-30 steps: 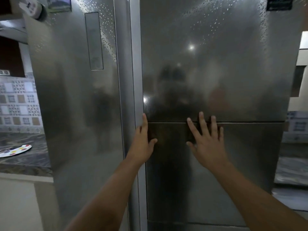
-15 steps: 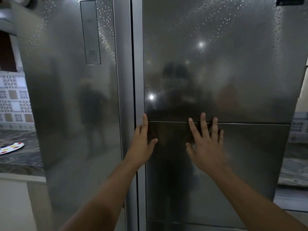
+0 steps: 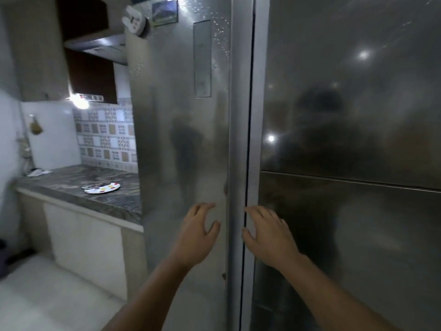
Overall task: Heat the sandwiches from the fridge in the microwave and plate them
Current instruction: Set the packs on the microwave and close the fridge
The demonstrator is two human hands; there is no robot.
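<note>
A tall steel two-door fridge [image 3: 334, 115] fills the middle and right of the view, both doors closed, with a dark seam between them. My left hand [image 3: 198, 231] hovers in front of the left door, fingers spread and curled, holding nothing. My right hand [image 3: 268, 231] is just right of the seam with its fingertips at the edge of the right door, also empty. A white plate with coloured dots [image 3: 102, 188] lies on the marble counter at the left. No sandwiches and no microwave are in view.
The grey marble counter [image 3: 78, 185] runs along the left wall, against the fridge's side, with white cabinets below. Dark wall cabinets and a range hood [image 3: 100, 44] hang above it. Magnets [image 3: 164, 11] sit high on the left door. Pale floor lies at the lower left.
The view has swung left, bringing the counter and plate into sight. Both hands have left the lower right door panel and moved to either side of the door seam, fingers now curled.
</note>
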